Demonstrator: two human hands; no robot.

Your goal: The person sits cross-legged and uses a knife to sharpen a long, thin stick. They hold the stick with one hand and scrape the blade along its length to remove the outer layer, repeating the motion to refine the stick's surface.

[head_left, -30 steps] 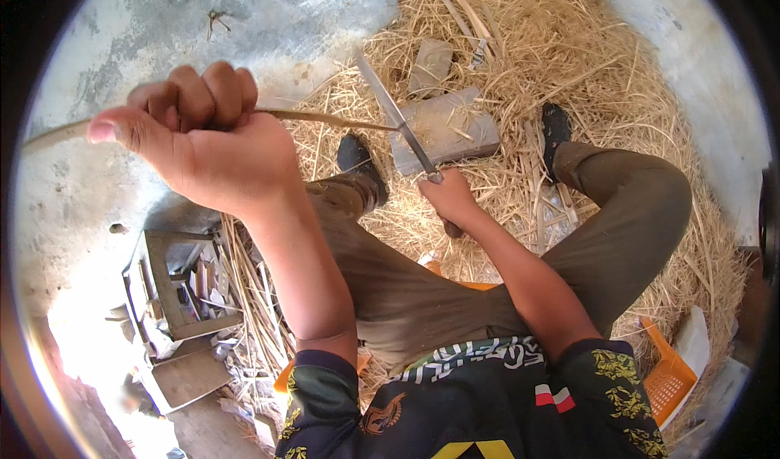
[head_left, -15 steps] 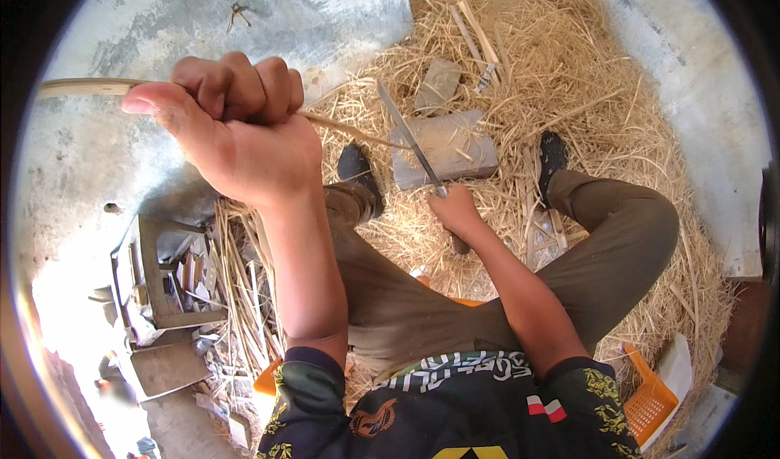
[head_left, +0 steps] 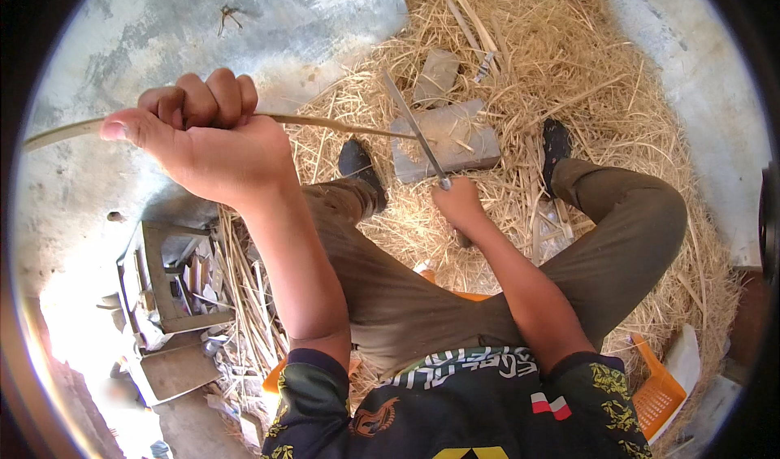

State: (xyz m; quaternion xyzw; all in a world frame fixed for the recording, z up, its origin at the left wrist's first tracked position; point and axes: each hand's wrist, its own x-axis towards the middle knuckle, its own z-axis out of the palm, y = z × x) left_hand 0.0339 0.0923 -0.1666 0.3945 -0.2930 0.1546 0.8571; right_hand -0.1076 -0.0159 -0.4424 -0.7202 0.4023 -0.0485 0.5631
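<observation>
Since the earlier frame the left hand (head_left: 199, 138) has drawn back toward the person's left and slightly lower, pulling more of the strip (head_left: 341, 123) through its fist. That hand is raised close to the camera, fingers curled tight around the thin pale strip, thumb pointing left; the strip's free end runs out past the thumb to the picture's left edge. The other end of the strip reaches right to the knife (head_left: 416, 130), meeting its blade over a grey block (head_left: 455, 138) lying in the straw (head_left: 569, 61). The right hand (head_left: 461, 205) is closed around the knife's handle, the blade slanting up and left from it. Whether the blade cuts into the strip or only rests against it is hard to tell from here. The person sits with knees apart, a dark shoe either side of the block. A small wooden stand (head_left: 162, 280) sits at lower left on the concrete floor (head_left: 284, 20).
</observation>
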